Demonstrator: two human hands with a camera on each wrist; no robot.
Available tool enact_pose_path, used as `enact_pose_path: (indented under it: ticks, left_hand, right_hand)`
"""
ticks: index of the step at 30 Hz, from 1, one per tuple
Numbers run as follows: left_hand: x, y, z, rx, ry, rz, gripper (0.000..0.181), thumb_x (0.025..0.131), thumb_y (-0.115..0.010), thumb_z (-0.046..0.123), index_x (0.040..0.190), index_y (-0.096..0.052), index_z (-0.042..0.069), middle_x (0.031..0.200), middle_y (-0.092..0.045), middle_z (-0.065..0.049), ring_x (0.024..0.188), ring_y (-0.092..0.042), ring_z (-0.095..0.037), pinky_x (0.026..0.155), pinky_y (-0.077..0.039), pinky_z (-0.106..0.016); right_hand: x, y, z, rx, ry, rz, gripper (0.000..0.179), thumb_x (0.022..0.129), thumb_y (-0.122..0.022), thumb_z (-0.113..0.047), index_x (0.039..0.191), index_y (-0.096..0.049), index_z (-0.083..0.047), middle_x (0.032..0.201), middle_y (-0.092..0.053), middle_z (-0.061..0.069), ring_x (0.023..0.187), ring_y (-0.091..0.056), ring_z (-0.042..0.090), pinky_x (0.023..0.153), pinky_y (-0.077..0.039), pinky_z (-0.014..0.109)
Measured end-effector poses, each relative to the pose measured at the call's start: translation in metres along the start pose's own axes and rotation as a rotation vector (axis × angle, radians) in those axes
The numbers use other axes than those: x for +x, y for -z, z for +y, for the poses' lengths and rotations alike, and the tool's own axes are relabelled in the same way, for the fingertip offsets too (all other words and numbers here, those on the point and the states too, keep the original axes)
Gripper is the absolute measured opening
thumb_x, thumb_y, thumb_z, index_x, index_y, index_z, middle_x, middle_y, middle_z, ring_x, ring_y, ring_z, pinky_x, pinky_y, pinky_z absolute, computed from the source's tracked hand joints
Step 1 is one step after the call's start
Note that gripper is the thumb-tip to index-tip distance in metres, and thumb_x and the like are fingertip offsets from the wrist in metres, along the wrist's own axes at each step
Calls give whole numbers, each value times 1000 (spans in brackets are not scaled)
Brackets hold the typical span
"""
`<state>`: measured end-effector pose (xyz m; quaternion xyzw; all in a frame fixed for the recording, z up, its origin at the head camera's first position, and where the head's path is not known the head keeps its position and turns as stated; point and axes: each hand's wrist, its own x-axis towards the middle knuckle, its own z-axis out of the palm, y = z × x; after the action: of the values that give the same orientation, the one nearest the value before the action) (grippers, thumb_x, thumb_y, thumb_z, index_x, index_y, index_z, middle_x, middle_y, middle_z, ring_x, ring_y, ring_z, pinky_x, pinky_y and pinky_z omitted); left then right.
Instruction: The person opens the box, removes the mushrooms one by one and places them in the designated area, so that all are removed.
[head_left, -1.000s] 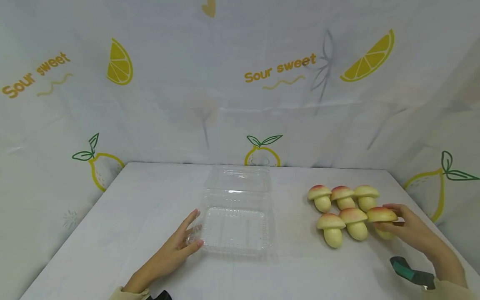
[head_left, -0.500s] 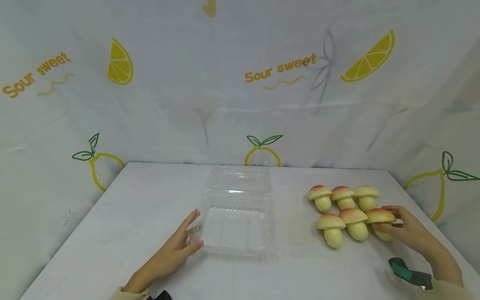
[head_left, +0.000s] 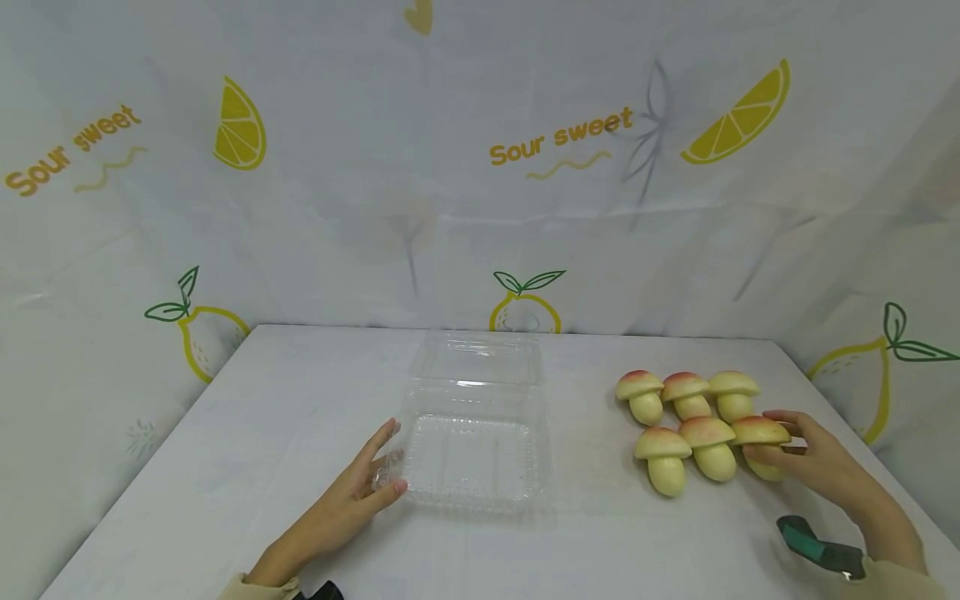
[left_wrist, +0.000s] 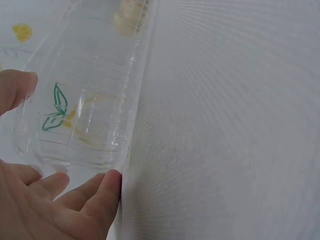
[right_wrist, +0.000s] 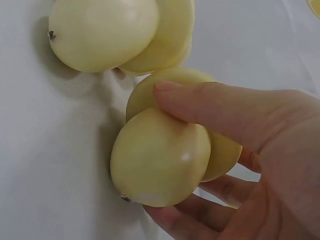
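Note:
A clear plastic clamshell box [head_left: 471,458] lies unfolded on the table, its lid [head_left: 477,360] toward the back. My left hand [head_left: 352,492] rests against the box's left side with its fingers spread, thumb at the front corner; fingertips [left_wrist: 111,185] touch the box wall in the left wrist view. At the right, several pale yellow mushrooms [head_left: 707,450] with reddish caps lie in two rows. My right hand [head_left: 817,462] grips the rightmost front-row mushroom [right_wrist: 160,157], thumb over its cap, other fingers on the far side. It sits close beside its neighbour.
The white table [head_left: 585,533] meets a hanging cloth [head_left: 337,208] printed with lemons at the back and sides. A black and green wrist strap [head_left: 817,546] shows at my right wrist. Bare table lies between box and mushrooms.
My right hand has shifted slightly left with the mushroom, closer to the other front-row mushrooms. The left hand and the box have stayed put.

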<state>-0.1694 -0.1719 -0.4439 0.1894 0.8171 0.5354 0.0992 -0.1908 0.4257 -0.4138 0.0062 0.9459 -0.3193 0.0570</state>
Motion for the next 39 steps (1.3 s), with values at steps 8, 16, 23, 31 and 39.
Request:
enact_pose_path:
  ticks: [8, 16, 23, 31, 39]
  left_hand:
    - [0, 0, 0, -10, 17, 13, 80, 101, -56, 23, 161, -3, 14, 167, -6, -16, 146, -24, -52, 109, -37, -66]
    - [2, -1, -1, -9, 19, 14, 80, 101, -57, 23, 161, -4, 16, 167, -8, -14, 146, -26, -51, 109, -38, -66]
    - [2, -1, 0, -21, 23, 11, 81, 101, -58, 23, 161, -4, 16, 167, -8, -14, 146, -25, -51, 109, -37, -66]
    - [2, -1, 0, -22, 31, 8, 81, 101, -58, 23, 161, -4, 16, 167, -7, -13, 147, -24, -51, 109, -36, -66]
    - [1, 0, -1, -3, 8, 2, 80, 102, -55, 22, 160, -2, 11, 167, -5, -18, 145, -23, -54, 108, -37, -66]
  right_hand:
    - [1, -1, -1, 8, 20, 34, 74, 98, -63, -31, 142, -27, 16, 137, -37, 42, 104, -61, 18, 69, -47, 14]
    - [-1, 0, -4, 15, 7, 13, 75, 99, -60, -32, 143, -23, 17, 138, -33, 44, 114, -49, 60, 71, -50, 22]
    - [-1, 1, -3, 16, -12, -1, 78, 99, -59, -34, 144, -21, 17, 139, -30, 45, 118, -45, 65, 76, -57, 38]
    - [-2, 5, -2, 5, -28, 9, 83, 99, -60, -37, 145, -18, 18, 141, -28, 46, 121, -41, 67, 80, -57, 47]
    - [-2, 4, -9, 5, 28, 42, 73, 98, -63, -27, 141, -26, 19, 137, -35, 44, 115, -48, 63, 69, -49, 16]
